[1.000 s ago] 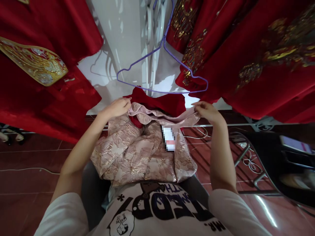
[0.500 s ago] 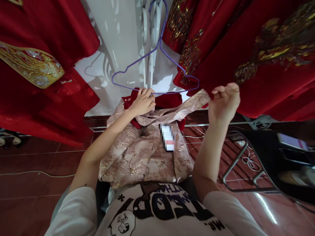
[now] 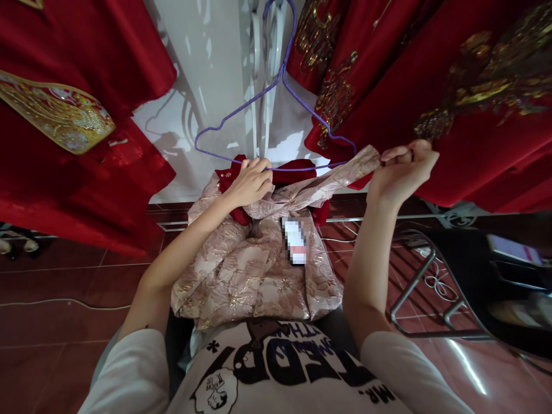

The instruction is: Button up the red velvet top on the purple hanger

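A pink brocade garment (image 3: 241, 270) with gold floral thread is spread over my lap. My left hand (image 3: 255, 183) is closed on its folds near the far edge, at the lower bar of a purple hanger (image 3: 233, 118). Whether those fingers also grip the bar I cannot tell. My right hand (image 3: 403, 172) is raised to the right, fingers curled in a pinch at the end of a long fabric strip (image 3: 345, 172) of the same brocade. That strip stretches up from the left hand and crosses the hanger's right end. Red cloth (image 3: 295, 172) lies under the far folds.
A phone (image 3: 295, 241), its screen blurred, lies on the garment. Red embroidered garments hang at left (image 3: 81, 172) and right (image 3: 487, 132) before a white wall. On my right stands a black chair (image 3: 466, 259) bearing more phones. A cable (image 3: 64, 302) crosses the tiled floor.
My right hand has moved right and slightly up, the strip's end following it. The hanger's right end has shifted a little right. My left hand has stayed nearly in place.
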Demonstrator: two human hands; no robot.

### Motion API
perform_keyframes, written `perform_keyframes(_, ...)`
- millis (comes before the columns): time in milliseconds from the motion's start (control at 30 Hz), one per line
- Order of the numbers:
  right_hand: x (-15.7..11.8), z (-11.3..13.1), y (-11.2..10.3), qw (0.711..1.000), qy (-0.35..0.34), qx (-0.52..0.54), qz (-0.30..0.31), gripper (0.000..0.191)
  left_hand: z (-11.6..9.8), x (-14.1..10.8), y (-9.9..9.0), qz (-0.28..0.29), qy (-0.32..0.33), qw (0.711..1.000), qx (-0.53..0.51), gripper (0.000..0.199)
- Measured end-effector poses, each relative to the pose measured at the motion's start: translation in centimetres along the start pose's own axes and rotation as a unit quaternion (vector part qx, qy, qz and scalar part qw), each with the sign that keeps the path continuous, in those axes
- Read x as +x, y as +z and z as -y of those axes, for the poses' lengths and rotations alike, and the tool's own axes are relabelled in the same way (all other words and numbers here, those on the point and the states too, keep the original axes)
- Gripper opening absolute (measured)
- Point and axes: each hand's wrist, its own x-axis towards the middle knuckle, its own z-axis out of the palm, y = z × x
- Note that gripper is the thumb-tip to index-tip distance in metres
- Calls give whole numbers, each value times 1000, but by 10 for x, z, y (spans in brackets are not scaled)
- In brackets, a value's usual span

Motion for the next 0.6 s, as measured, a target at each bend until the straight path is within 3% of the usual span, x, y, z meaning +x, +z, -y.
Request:
perform_keyframes(200, 8, -2, 6, 994, -28, -104, -8, 17, 1, -2, -1, -5, -4, 1000, -16, 26)
perform_keyframes(367, 10, -4, -1, 998, -14, -60, 7, 10, 3, 0, 2, -11, -6, 1000, -27, 25)
perform_keyframes(500, 12, 1, 4, 997, -1, -29, 66, 16, 2, 2, 2, -7, -5, 999, -34, 26)
perform_keyframes(600, 14, 7, 23, 992, 13, -1, 128, 16, -4, 3, 3, 3, -3, 999, -41, 27)
